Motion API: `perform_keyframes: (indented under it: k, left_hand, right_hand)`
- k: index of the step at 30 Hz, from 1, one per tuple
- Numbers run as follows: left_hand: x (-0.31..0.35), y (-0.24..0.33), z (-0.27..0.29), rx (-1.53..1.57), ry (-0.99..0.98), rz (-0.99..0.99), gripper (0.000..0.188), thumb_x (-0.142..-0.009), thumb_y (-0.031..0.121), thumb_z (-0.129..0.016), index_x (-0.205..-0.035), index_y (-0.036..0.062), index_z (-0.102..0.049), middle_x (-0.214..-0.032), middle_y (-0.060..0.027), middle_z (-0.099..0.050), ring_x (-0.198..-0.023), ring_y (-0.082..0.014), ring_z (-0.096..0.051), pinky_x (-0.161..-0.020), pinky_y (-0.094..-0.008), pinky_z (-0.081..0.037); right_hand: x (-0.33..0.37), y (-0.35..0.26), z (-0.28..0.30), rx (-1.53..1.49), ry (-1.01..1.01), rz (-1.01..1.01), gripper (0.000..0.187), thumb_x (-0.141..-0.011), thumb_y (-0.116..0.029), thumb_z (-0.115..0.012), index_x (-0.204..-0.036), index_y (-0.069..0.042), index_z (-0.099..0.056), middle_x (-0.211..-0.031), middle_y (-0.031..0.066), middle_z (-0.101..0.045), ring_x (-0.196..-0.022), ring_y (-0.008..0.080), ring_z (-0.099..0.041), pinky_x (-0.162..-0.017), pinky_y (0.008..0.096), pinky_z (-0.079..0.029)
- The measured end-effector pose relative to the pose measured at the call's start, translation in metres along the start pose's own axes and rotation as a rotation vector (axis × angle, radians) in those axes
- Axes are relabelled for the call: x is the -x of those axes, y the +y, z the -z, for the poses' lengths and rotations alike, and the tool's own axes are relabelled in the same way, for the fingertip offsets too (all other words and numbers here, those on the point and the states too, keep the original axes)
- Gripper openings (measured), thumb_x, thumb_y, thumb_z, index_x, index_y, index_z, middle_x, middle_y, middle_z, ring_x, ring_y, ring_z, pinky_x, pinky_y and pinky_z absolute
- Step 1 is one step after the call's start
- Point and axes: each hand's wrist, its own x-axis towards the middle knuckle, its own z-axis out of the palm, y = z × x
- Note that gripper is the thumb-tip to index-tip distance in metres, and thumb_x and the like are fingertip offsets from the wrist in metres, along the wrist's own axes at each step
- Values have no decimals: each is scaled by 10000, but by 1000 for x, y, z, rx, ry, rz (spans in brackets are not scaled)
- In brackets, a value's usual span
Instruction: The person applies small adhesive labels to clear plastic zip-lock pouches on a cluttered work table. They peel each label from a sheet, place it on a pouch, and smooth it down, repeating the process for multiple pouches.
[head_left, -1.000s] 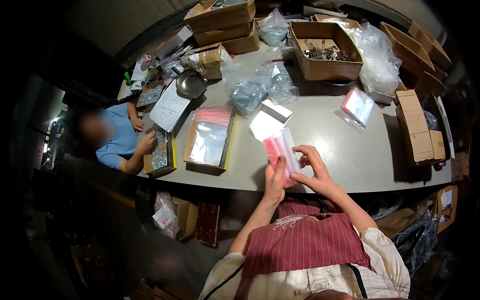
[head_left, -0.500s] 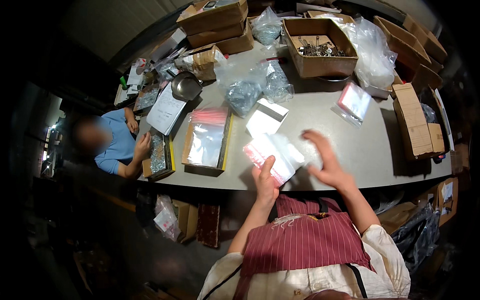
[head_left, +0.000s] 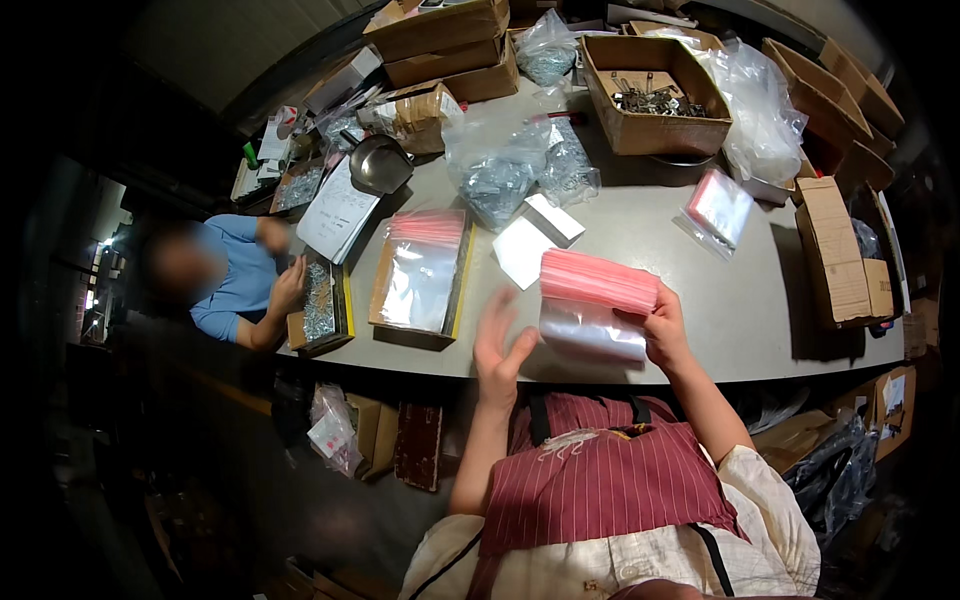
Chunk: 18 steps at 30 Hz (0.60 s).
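Note:
My right hand (head_left: 667, 325) grips the right edge of a thick stack of clear plastic zip bags (head_left: 596, 302) with pink-red tops, held over the table's near edge. Left of the stack, apart from it, my left hand (head_left: 502, 352) has its fingers spread and holds nothing; its fingertips are smeared by motion. Farther left lies an open carton (head_left: 457, 275) filled with similar clear bags with red tops. Just beyond the held stack, a white paper or card with a dark stripe (head_left: 530, 245) rests on the table.
Across the table (head_left: 640, 210), a cardboard box of metal clips (head_left: 657, 120) stands at the back. A wrapped bag pack (head_left: 718, 210) lies right. Clear bags of hardware (head_left: 495, 185) and a metal scoop (head_left: 380, 165) lie left. A person in blue (head_left: 240, 285) reaches toward a box of small parts (head_left: 320, 310).
The bag stack has passed from my left hand to my right and now shows its pink-red tops along the far side. My left hand has let go and moved left.

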Motion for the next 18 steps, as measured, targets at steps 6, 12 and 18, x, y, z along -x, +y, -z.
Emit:
perform_keyframes:
  k: [6,12,18]
  left_hand:
    - [1,-15,3,63,-258,301,543,-850,97,-765,-1328,-46,-551,-1219,-103,-655,-1119,-184,-601,-975,-316,-464]
    - [-2,-10,9,-321,-262,158,350,-891,50,-684,-1233,-6,-632,-1000,-119,-722,-943,-154,-665,-850,-318,-523]
    - [-8,-9,9,-486,-432,206,313,-898,150,-715,-1172,6,-665,-916,-131,-727,-859,-147,-674,-789,-317,-534]
  right_hand:
    - [6,9,-9,-107,13,-180,445,-737,71,-638,-1180,25,-639,-1111,92,-704,-1024,182,-665,-917,305,-522]
    - [-15,-29,-2,413,-230,-1,700,-671,-208,-826,-1281,-2,-551,-1177,151,-668,-1132,261,-628,-965,354,-480]
    - [-26,-40,-23,1113,-470,111,581,-719,-238,-764,-1234,-50,-572,-999,236,-672,-927,411,-660,-791,437,-535]
